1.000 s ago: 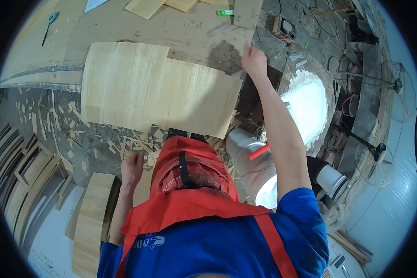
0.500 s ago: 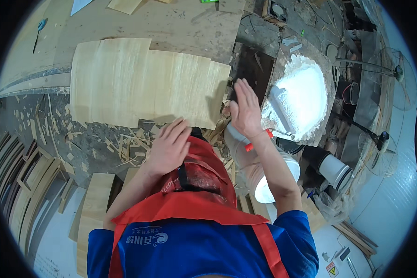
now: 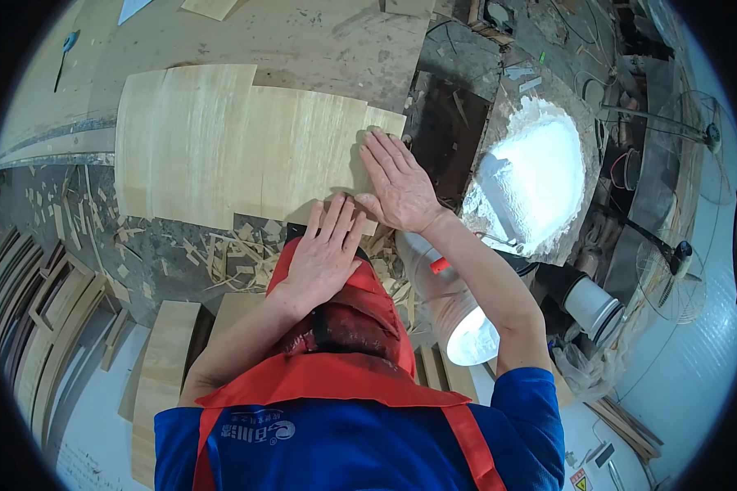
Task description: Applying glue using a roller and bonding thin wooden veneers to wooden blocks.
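Several thin, pale wood boards (image 3: 246, 147) lie side by side, apparently overlapping like a fan, across the near edge of the workbench. My right hand (image 3: 400, 186) rests flat on the rightmost board, fingers stretched out toward its far right corner. Beside it, my left hand (image 3: 327, 250) has its fingers extended over the near edge of the same board, with the palm above my red apron (image 3: 352, 327). The two hands almost meet at the thumb and fingertips. Neither one grips anything.
At right, a white heap (image 3: 532, 180) covers a board, with a flat tool on it. White buckets (image 3: 471, 335) stand below. Wood scraps (image 3: 229, 258) litter the floor. Curved wood frames (image 3: 57, 327) stand at left, fans (image 3: 675, 258) at far right. A blue-handled tool (image 3: 70, 41) lies on the bench.
My right hand has moved left from beside the boards onto the rightmost one. My left hand has shifted right, toward it. The boards appear slightly farther left.
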Motion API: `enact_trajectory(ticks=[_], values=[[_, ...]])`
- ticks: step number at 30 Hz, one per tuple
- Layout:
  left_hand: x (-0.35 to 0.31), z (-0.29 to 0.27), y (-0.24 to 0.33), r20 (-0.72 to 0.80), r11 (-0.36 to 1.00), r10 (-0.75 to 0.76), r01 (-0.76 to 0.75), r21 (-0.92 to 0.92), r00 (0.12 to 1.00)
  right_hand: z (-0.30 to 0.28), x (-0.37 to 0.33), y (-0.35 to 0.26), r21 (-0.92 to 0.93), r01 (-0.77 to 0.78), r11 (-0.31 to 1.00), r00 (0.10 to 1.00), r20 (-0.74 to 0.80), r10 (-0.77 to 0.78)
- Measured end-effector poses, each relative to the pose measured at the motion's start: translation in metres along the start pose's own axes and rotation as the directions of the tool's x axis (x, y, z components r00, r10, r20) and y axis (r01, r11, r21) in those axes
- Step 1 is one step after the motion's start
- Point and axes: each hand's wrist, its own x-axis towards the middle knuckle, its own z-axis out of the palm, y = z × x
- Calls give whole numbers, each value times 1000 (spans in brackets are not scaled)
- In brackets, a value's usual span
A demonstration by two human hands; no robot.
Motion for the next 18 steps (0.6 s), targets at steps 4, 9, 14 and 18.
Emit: enact_trajectory(ticks=[4,9,14,18], values=[[1,1,0,19,1000,-3,3,11,1000,1,0,1,6,0,1000,1000,8,0],[1,0,-1,18,1000,3,-3,19,1000,1,2,0,5,0,1000,1000,9,0],[-1,-2,-4,21,1000,11,-10,-24,1000,0,0,-1,-7,-6,1000,1000,19,6],[-11,-8,-21,-60,998,-24,20,-62,998,-2,-9,-9,6,8,1000,999,42,-8]])
